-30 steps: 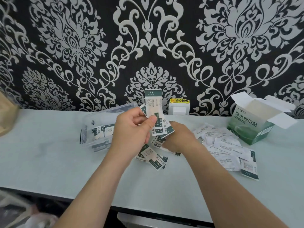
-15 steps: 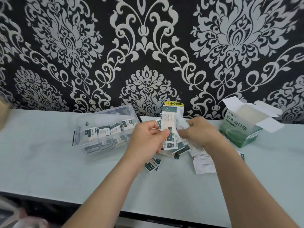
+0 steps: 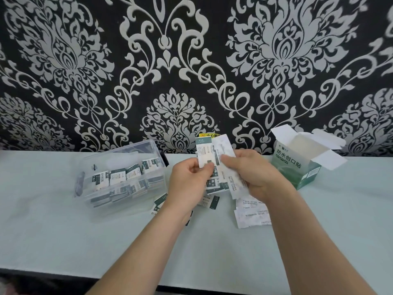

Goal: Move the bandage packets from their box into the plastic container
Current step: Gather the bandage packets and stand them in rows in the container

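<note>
Centre frame: bandage packets being clamped, fingers curled, by left hand and right hand | judged: squaring being advised before plastic container, centre-left.

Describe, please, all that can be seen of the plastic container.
The container is a clear, rectangular plastic box with rounded corners and a dark clip at each short end. No lid is on it. It stands upright on the left part of the table, at a slant to the table's edge. Many packets lie inside it, some standing in a row.
</note>
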`<state>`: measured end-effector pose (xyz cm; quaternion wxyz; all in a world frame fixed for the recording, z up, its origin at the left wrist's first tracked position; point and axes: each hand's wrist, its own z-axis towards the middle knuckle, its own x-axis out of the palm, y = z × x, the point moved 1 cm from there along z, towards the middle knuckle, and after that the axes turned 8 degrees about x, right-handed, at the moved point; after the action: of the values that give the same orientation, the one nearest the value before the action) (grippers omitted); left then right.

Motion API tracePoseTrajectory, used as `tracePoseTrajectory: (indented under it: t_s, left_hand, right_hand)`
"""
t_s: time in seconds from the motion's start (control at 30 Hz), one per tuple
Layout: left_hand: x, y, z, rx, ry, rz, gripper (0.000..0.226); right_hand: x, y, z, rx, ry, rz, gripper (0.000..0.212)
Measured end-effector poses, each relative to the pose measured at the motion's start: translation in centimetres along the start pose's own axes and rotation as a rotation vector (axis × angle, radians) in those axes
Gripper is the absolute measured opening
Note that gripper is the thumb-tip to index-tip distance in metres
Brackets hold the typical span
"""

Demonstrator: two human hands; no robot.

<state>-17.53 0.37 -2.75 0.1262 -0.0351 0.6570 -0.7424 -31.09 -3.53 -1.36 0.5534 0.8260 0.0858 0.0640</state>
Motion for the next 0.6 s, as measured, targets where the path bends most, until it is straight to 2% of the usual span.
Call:
tracePoseTrajectory:
  t_s: [0.13,0.2,0.27,0.37,0.43,0.5,0.6]
  left_hand:
    - [-0.4,0.1,0.4,0.083,-0.069,0.147,0.014]
    - [-0.3,0.0,0.3,0.195,-0.074,0.319,0.015]
    - [0.0,0.1,0.1,0.333,-0.042,0.558,0.014]
    - [0.4,0.2,-0.2,0.391,0.126,0.828,0.041]
    - [0.4,0.0,-0.4,0.37,0.198,0.898,0.045]
    - [0.4,-0.4,-0.5,0.343,0.264,0.905,0.04]
    - [0.3,-1.1,-0.5,0.309,0.394,0.729,0.036]
  right_hand:
    - [0.4,0.4,0.0,-0.141,-0.185,-0.139,0.022]
    - [1.9,0.3,-0.2,-0.155,-0.186,-0.253,0.026]
    - [3.8,-0.4,0.0,-0.142,-0.116,-0.304,0.031]
    - [5.4,-0.9,0.0,-0.052,-0.027,-0.074,0.03]
    - [5.3,-0.8,-0.4,0.021,0.043,0.132,0.034]
    - [4.9,-0.9,-0.4,0.038,0.063,0.173,0.037]
    - [4.3,-0.8,-0.2,0.04,-0.053,0.196,0.027]
